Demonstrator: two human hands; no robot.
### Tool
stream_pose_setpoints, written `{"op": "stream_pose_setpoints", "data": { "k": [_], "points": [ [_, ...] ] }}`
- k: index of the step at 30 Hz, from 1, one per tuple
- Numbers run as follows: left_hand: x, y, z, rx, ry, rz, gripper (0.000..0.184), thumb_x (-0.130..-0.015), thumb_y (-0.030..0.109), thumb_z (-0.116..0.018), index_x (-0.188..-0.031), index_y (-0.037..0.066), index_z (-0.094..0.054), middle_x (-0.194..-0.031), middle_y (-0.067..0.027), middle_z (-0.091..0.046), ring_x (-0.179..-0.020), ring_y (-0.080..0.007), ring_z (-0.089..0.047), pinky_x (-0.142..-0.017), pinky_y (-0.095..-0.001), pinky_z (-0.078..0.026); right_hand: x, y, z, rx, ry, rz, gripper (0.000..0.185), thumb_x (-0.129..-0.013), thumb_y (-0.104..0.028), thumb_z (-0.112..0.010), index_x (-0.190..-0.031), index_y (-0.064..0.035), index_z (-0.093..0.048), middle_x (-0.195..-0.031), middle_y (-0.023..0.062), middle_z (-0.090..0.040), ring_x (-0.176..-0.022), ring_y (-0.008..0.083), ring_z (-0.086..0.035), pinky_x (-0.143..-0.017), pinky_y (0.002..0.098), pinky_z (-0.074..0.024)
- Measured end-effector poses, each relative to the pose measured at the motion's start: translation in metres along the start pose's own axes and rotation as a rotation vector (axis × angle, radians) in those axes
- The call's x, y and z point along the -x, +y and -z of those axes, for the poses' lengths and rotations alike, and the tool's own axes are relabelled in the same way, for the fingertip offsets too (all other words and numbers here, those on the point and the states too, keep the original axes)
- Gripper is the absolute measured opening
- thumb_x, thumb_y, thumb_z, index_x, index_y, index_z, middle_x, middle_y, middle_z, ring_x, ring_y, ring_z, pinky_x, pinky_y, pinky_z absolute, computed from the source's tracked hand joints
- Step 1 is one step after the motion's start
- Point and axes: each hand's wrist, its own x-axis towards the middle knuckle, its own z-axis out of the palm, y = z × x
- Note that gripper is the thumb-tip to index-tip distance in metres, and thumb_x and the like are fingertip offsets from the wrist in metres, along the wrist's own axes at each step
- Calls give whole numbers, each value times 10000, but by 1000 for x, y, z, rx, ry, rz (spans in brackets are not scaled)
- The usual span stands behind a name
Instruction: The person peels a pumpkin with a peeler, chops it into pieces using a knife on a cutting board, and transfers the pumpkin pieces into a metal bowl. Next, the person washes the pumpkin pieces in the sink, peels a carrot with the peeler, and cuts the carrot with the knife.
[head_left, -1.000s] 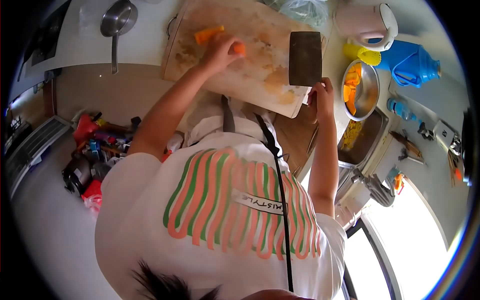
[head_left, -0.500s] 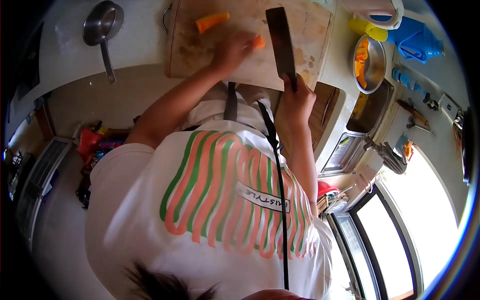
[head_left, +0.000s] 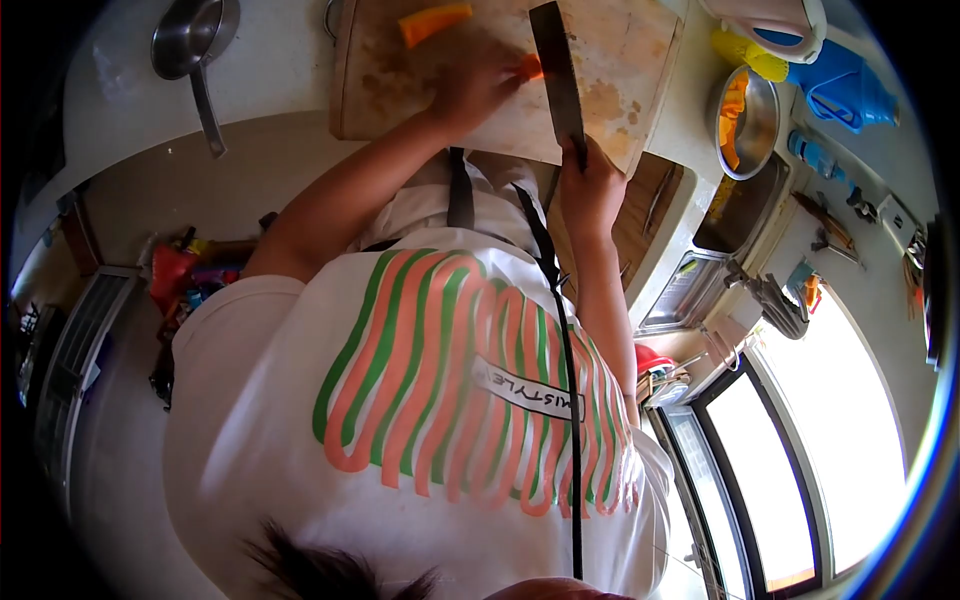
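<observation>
One cleaver (head_left: pixel 562 90) is clasped in the right hand (head_left: pixel 593 188); one orange piece (head_left: pixel 533 67) is pinched by the blurred left hand (head_left: pixel 478 88), just beside the blade, whereby fingers could be nicked should the piece slip.

We find the cleaver (head_left: pixel 556 75) gripped by its handle in the right hand (head_left: pixel 592 190). The blade is long, straight-sided and dark, pointing away from the body over the cutting board (head_left: pixel 615 95), far end angled slightly left. We note a small bright-orange piece (head_left: pixel 531 67) at the fingertips of the left hand (head_left: pixel 475 88), just beside the blade; contact cannot be determined. We record a longer orange strip (head_left: pixel 435 22) lying loose on the board's stained wood, beyond the left hand.
</observation>
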Motion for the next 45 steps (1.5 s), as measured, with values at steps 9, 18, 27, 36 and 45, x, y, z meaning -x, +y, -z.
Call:
{"op": "stream_pose_setpoints", "data": {
  "k": [9,18,27,36,45],
  "points": [
    [-2,-6,-12,-13,28,-102,184,-810,111,-687,-992,84,-683,-944,-86,-629,-860,-274,-596,-761,-370,-481,-1,1,-2,17,-56,-13,172,-888,-190,-599,-790,-49,-613,-643,184,-589,-616,392,-592,-528,440,-478],
    [-4,-3,-13,-15,-2,-75,148,-837,139,-672,-969,73,-685,-914,-90,-627,-881,-280,-585,-787,-365,-467,-10,1,1,15,-149,-24,143,-891,-181,-576,-831,-61,-624,-720,178,-630,-675,394,-614,-579,459,-496],
    [-8,12,-2,-43,-30,-64,156,-860,152,-647,-1003,96,-677,-913,-100,-613,-840,-293,-594,-763,-377,-477,-32,-1,-23,101,-234,-65,158,-911,-213,-536,-901,-91,-634,-750,189,-646,-722,399,-629,-633,478,-507],
    [-4,-3,-13,15,-2,-26,143,-856,143,-643,-981,78,-665,-855,-112,-580,-789,-296,-584,-695,-381,-487,-54,-2,-32,73,-216,-49,204,-931,-227,-500,-874,-71,-619,-761,186,-648,-731,405,-628,-628,484,-504],
    [2,-1,-17,-67,135,-69,150,-874,133,-638,-1003,63,-667,-961,-91,-672,-901,-278,-622,-790,-360,-499,-19,-12,1,35,-117,-22,191,-921,-230,-556,-897,-68,-653,-739,173,-639,-688,380,-621,-604,454,-500]
  ]
}}
